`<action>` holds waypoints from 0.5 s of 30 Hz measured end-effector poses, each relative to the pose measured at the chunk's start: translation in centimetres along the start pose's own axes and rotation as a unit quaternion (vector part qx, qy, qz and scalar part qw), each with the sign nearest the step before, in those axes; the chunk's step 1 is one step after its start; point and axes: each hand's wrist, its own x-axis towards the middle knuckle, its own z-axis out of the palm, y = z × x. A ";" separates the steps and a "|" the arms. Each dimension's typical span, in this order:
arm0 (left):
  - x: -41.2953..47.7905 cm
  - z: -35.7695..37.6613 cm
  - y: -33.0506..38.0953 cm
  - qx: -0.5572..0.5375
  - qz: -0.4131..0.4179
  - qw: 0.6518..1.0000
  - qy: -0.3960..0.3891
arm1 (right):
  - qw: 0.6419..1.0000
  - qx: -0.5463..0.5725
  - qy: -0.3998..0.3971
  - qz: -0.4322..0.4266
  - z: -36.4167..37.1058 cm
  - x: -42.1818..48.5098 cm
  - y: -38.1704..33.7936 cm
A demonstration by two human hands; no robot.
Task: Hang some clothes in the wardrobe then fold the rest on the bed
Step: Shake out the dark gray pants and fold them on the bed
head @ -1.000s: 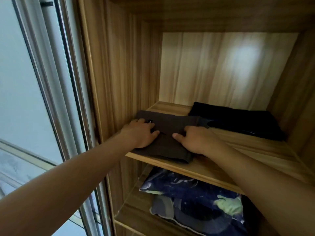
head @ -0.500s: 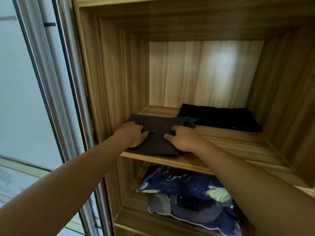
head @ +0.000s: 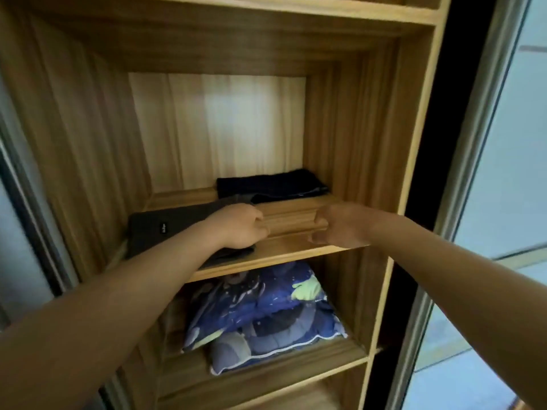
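The left hand's fingers (head: 261, 229) are bent inward at the right edge of a folded dark grey garment (head: 159, 229). Whether they pinch the cloth or only lie against it cannot be told from this angle. The left hand (head: 241, 229) rests on that garment, with its wrist crossing the near corner. The right hand (head: 339, 224) hovers right of centre with its fingers (head: 321, 221) curled into the palm around nothing, apart from the garment and just above the bare wooden shelf (head: 296, 248). The grey garment lies flat on the left half of this shelf, in the middle compartment of the wardrobe (head: 414, 143). It looks light, soft and limp, so it would likely sag or come unfolded if lifted by a single edge. The safer hold seems to be both hands, palms slid under the two short sides, or flat pressure from above to slide it over the smooth wood. A folded navy garment (head: 266, 184) sits behind it, against the back panel at mid-frame. A blue patterned bedding bundle (head: 260, 306) fills the compartment below.
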 end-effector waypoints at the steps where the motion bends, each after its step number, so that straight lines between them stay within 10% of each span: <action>1: 0.4 0.4 1.4 0.004 0.022 1.000 0.001 | 1.000 0.004 0.001 0.019 0.2 -1.8 0.8; 15: 2.1 11.6 27.8 -0.059 0.331 0.935 -0.113 | 0.907 0.055 -0.038 0.415 6.3 -29.8 15.5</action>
